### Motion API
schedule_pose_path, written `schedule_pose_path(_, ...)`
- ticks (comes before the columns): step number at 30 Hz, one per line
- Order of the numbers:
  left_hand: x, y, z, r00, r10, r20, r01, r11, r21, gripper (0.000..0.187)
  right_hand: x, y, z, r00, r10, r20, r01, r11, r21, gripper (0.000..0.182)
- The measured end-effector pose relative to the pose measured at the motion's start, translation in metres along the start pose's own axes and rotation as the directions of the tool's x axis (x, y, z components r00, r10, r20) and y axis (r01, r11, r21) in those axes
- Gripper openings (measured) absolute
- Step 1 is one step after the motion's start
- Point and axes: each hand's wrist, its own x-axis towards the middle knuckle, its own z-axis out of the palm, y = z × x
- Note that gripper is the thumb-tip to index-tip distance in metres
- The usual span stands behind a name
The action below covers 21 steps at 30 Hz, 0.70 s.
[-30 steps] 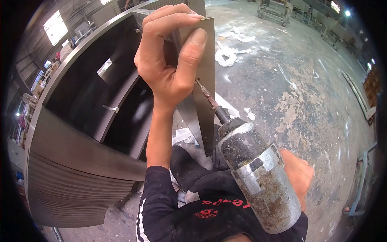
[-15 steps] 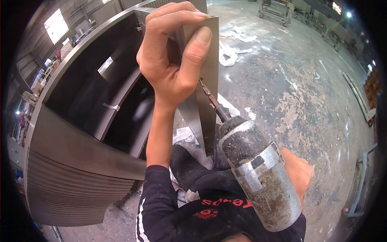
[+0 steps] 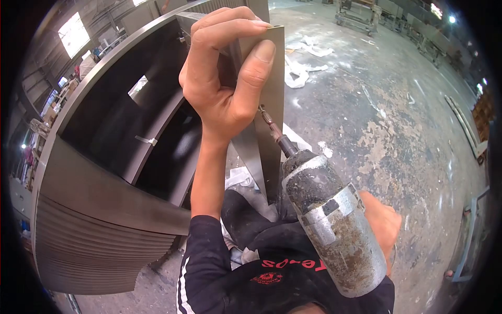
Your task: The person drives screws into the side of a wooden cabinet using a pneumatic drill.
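My left hand is raised at the upper middle, its bent fingers and thumb closed on the top of a narrow grey metal panel. My right hand is partly hidden behind a worn, scuffed power screwdriver and grips it; the handle is out of sight. The tool tilts up and to the left. Its long bit points at the panel just below my left thumb. Whether a screw sits at the tip I cannot make out.
A large metal cabinet with dark open compartments and a ribbed lower part fills the left side. White scraps lie on the stained concrete floor. A cart stands far back, and a blue-grey frame is at the right edge.
My left hand and the panel's top sit slightly lower in view. The screwdriver's body and my right hand have shifted a little to the left. Both grips are unchanged.
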Motion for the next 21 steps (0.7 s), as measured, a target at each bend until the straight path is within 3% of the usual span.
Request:
schedule_pose_path(2,-0.0026,0.0,0.0019,0.999,-0.035,-0.041,0.033,0.998,-0.05,0.026,0.0003,-0.0002,0.0012,1.0,0.002,-0.005,-0.002,1.0,0.01,0.028)
schedule_pose_path(6,0.0005,0.0013,-0.0003,1.0,0.005,0.014,-0.006,1.0,0.026,0.025,0.0056,0.0019,0.0067,0.996,-0.044,-0.079,0.045,0.999,0.021,0.027)
schedule_pose_path(21,0.0003,0.0034,0.0025,1.0,-0.022,-0.017,0.022,1.0,0.016,0.023,0.0088,0.0029,0.0027,0.999,-0.035,-0.041,0.036,0.998,0.042,0.024)
